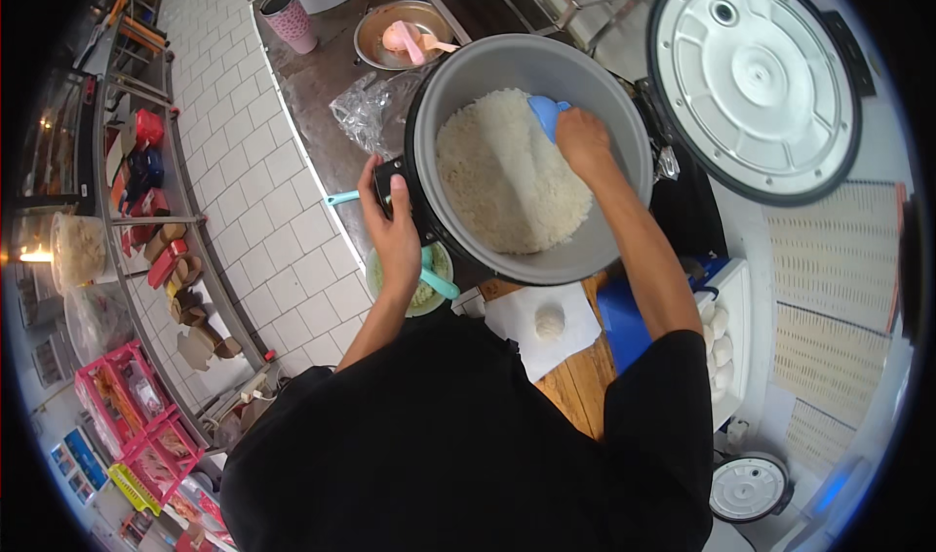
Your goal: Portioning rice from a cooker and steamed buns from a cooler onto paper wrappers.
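Note:
A large rice cooker pot stands before me with cooked white rice in its bottom. My right hand reaches inside, closed around a blue plastic scoop whose bowl touches the rice near the far right side. With my left hand I hold the cooker's black side handle from outside, thumb over it. The cooker's round metal lid is raised at the right. Below my left hand is a bowl of pale green food with a turquoise spoon in it.
Beyond the cooker, a metal bowl holds pink scoops, near crumpled plastic wrap and a pink tumbler. A rice ball sits on white paper. Right of it is a white container of white rounded pieces.

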The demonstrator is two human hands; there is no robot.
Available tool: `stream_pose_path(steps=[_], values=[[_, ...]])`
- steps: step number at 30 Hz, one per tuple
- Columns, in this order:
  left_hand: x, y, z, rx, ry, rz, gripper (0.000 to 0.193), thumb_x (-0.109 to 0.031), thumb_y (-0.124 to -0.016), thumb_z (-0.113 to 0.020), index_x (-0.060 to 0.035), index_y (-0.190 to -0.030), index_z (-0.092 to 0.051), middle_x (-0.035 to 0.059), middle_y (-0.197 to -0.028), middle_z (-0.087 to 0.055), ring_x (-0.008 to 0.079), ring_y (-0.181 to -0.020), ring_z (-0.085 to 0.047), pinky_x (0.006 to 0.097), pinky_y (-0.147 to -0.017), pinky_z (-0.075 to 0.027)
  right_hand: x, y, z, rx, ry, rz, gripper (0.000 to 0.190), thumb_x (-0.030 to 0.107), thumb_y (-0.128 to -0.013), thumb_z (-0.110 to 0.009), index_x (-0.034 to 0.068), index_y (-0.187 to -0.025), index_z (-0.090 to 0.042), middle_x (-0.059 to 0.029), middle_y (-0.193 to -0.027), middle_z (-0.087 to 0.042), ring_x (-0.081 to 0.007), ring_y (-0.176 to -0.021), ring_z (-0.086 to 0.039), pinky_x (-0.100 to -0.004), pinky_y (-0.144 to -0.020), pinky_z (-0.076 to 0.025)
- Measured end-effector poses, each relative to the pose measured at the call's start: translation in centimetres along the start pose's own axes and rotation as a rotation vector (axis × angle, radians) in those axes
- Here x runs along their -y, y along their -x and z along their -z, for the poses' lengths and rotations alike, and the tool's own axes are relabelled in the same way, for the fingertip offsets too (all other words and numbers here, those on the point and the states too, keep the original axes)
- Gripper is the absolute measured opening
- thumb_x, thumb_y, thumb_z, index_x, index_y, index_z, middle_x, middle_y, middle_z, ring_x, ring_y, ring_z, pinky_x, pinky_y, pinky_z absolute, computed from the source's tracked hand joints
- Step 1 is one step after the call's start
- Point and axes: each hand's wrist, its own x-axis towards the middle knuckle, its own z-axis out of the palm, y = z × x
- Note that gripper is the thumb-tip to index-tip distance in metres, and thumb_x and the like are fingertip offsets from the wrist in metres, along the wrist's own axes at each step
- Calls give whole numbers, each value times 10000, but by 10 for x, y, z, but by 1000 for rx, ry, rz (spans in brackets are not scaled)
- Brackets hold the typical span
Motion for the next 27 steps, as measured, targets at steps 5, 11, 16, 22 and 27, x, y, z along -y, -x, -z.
stream_pose_path(steps=[5, 11, 16, 22, 27], values=[[1, -1, 2, 38, -37, 21, 460, -250, -1035, -498, -45, -1434, -399, 136, -1433, -441, 230, -1310, -433, 355, -1120, -313, 0, -13, 8, 177, -7, 98, 254, 103, -931, -500, -57, -1012, -680, -253, -1060, -676, -383, -1005, -668, -458, -864, -542], [1, -2, 0, 51, 25, 58, 465, -211, -1021, -518, -49, -1436, -382, 140, -1449, -419, 233, -1319, -422, 363, -1122, -317, 17, -26, -1, 349, -103, 303, 266, 188, -982, -510, -43, -1044, -626, -274, -1094, -640, -413, -993, -644, -483, -851, -515], [2, -4, 1, 39, -42, 13, 508, -185, -985, -585, -55, -1434, -387, 97, -1394, -425, 171, -1177, -504, 324, -1018, -413, 69, 8, 0, 542, -240, 467, 188, 76, -902, -548, -21, -1002, -673, -243, -937, -689, -411, -903, -679, -486, -804, -543], [2, 0, 4, 38, 22, 22, 514, -180, -978, -588, -55, -1433, -385, 93, -1396, -431, 175, -1177, -513, 326, -1017, -416, 59, 80, 0, 388, -236, 470, 242, 176, -926, -570, -43, -919, -673, -272, -872, -678, -401, -888, -686, -482, -751, -548], [6, 0, 5, 70, 9, 14, 473, -160, -1003, -527, -57, -1438, -372, 137, -1444, -414, 225, -1266, -468, 359, -1095, -349, 46, 43, 23, 820, -375, 195, 300, 261, -960, -557, -23, -989, -647, -275, -870, -666, -439, -856, -659, -513, -787, -514]])
